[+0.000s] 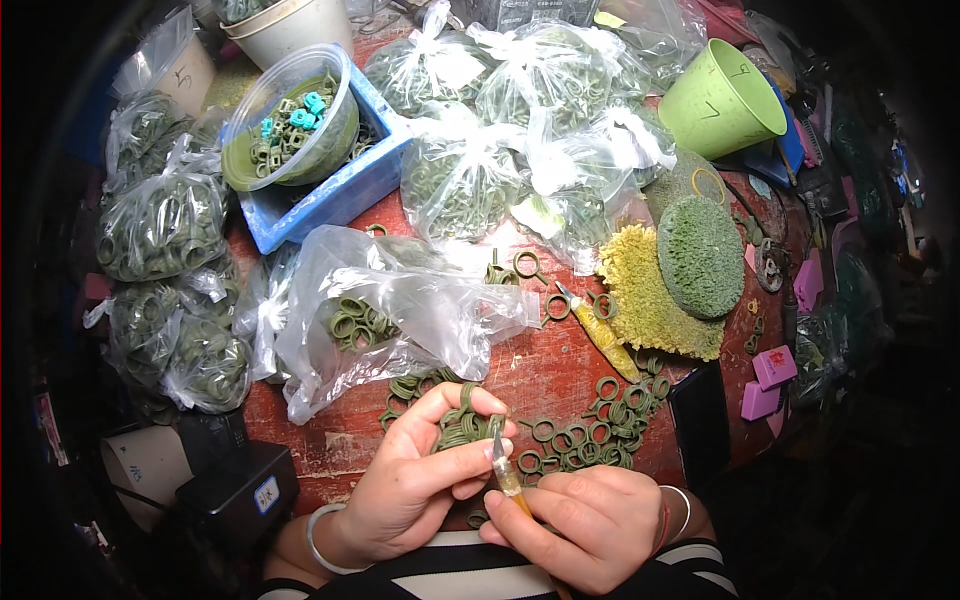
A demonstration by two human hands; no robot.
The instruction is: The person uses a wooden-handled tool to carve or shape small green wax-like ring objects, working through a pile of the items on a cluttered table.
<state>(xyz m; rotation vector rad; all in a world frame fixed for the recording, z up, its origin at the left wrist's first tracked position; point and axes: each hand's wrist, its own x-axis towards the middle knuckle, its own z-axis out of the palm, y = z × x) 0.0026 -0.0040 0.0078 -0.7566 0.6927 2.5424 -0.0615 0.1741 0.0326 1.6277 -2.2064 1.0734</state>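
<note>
My left hand (pixel 410 490) is closed on several dark green wax rings (pixel 462 428), pinching one upright between thumb and forefinger. In my right hand (pixel 590 525) is a craft knife (pixel 507 478) with a yellow handle. Its pointed blade touches or nearly touches the pinched ring, right at my left thumb tip. More loose green rings (pixel 600 430) lie in a spread on the red tabletop beyond my right hand. Some others show just behind my left hand. A second knife (pixel 600 335), its handle wrapped in yellow, rests farther off beside a few rings.
An open plastic bag (pixel 400 310) of rings lies ahead. Tied bags (pixel 460 180) stand at the back and left. A blue bin (pixel 330 205) holds a clear tub (pixel 240 150). Right are a green cup (pixel 720 100), yellow sponge (pixel 650 290), green round pad (pixel 700 257) and pink blocks (pixel 775 368).
</note>
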